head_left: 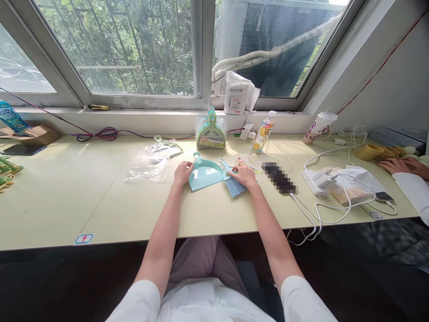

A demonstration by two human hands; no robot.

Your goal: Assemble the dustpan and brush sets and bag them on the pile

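Both hands at a light-blue dustpan and brush

The dustpan (206, 175) lies on the pale yellow table (117, 214) in front of the person, its looped handle pointing to eleven o'clock. Taking the dustpan as the clock's centre and the window as twelve, the brush (234, 187) lies at three, just beside the pan's right edge, with its blue bristles aimed at five.

The left hand (183, 173) is at nine o'clock, bent fingers touching the pan's left edge; whether they pinch it, I cannot tell. The right hand (246, 175) covers part of the brush, its fingertips on the upper part above the bristles; I cannot tell how firmly they close.

A colourful card (248, 165) lies partly behind the right hand. At twelve stands a wrapped stack of dustpans (211, 133) with green handles. At ten lies another pan-and-brush set (165, 146), and at nine a crumpled clear bag (147, 168). A drink bottle (263, 132) stands at two; farther that way, a white cup (320, 127) leans. At three come a pixelated dark object (279, 178), a white power strip (315, 183) and, well apart, a co-worker's hands (395, 165).

On the sill, a white parcel (236, 98) sits at one.
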